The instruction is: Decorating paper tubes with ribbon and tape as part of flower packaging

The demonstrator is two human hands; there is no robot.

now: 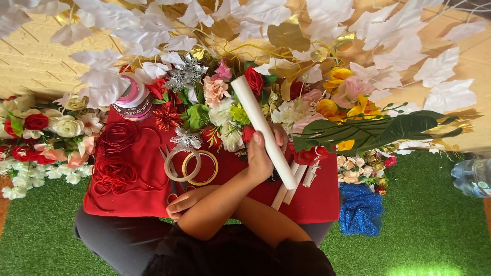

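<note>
Nearest the camera: crossed forearms over a lap on green turf [419,220]. Above them, spread across the knees, a red cloth [138,194]; beyond that, a bank of artificial flowers [215,92] under white and gold leaves.

Left hand [261,161]: reaches across to the right, clenched around a white paper roll [255,120], thumb on the near face, fingers wrapped behind. Long axis of the roll: slanting from upper left among the blooms down to lower right over the cloth, gripped below the middle.

Right hand [183,200]: tucked under the left forearm, low on the cloth, fingers loosely curled; cannot tell whether anything is gripped. Well apart from the roll, so far less near than the left.

Smaller: two more white rolls [286,191] under the held one, two tape rings [199,167], scissors [169,158] just beside them.
</note>
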